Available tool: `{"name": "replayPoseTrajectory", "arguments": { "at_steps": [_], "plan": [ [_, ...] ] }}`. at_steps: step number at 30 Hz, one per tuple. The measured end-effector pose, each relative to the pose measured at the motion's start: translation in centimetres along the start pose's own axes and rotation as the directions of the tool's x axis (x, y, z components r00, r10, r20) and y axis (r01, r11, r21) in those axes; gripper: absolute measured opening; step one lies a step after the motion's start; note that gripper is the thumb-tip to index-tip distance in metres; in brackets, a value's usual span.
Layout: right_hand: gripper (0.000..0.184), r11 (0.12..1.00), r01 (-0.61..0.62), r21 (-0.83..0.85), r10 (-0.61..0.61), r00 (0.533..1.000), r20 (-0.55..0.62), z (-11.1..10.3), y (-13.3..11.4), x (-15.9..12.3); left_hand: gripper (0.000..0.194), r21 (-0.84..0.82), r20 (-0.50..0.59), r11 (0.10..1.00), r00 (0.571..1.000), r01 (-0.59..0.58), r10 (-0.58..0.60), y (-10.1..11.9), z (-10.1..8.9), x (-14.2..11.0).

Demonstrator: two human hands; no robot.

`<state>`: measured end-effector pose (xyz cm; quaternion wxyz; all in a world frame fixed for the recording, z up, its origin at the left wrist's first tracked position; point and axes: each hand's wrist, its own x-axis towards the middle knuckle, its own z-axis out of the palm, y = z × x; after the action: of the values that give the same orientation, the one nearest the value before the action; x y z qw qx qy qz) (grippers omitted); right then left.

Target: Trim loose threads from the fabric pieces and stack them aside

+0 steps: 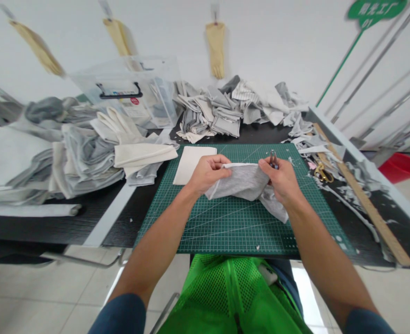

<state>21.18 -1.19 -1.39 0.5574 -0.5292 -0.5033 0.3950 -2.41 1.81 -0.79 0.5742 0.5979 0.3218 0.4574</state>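
Stretching between the two hands, the gray cloth [243, 180] hung above the green cutting mat [225, 232], its upper edge running nearly straight from one grip to the other. The left hand [210, 173] pinched the upper left corner narrowly between thumb and fingers, with the cloth falling below and to the right of that grip. The right hand [280, 176] closed its thumb and fingers on the other end of the edge and also held small metal snips [273, 160], whose tips pointed away from the person. Most of the cloth lay between the grips, while a loose part drooped beneath the right palm.

Beyond the left hand, a cream fabric piece [190, 161] rested flat on the mat. To the right of the mat were gold-handled scissors [323, 173] and a long wooden ruler [368, 204] among scraps; folded fabrics [82, 160] were heaped on the left.
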Motion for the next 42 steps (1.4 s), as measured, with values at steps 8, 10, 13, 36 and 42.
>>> {"name": "replayPoseTrajectory", "arguments": {
  "at_steps": [8,10,13,36,42],
  "plan": [
    [0.034,1.0,0.01,-0.029,-0.01,1.0,-0.002,0.1,0.2,0.1,0.037,0.109,-0.09,0.98,0.98,-0.165,0.175,-0.2,-0.3,0.5],
    [0.034,0.998,0.03,-0.055,-0.03,1.0,0.001,0.1,0.2,0.1,0.034,0.106,-0.096,0.974,0.973,-0.2,0.21,-0.3,-0.2,0.5],
    [0.034,0.991,0.079,-0.112,-0.074,0.996,0.047,0.1,-0.2,-0.2,0.023,0.095,-0.101,0.969,0.966,-0.229,0.238,-0.3,0.1,0.5],
    [0.031,0.908,0.369,-0.2,-0.302,0.905,0.3,0.0,-3.1,-2.0,0.029,-0.048,-0.04,0.915,0.916,-0.4,0.398,-0.7,1.1,0.7],
    [0.024,0.892,0.399,-0.214,-0.315,0.886,0.34,0.4,-3.0,-2.5,0.034,-0.05,-0.077,0.923,0.923,-0.382,0.377,-0.7,1.5,0.5]
  ]
}}
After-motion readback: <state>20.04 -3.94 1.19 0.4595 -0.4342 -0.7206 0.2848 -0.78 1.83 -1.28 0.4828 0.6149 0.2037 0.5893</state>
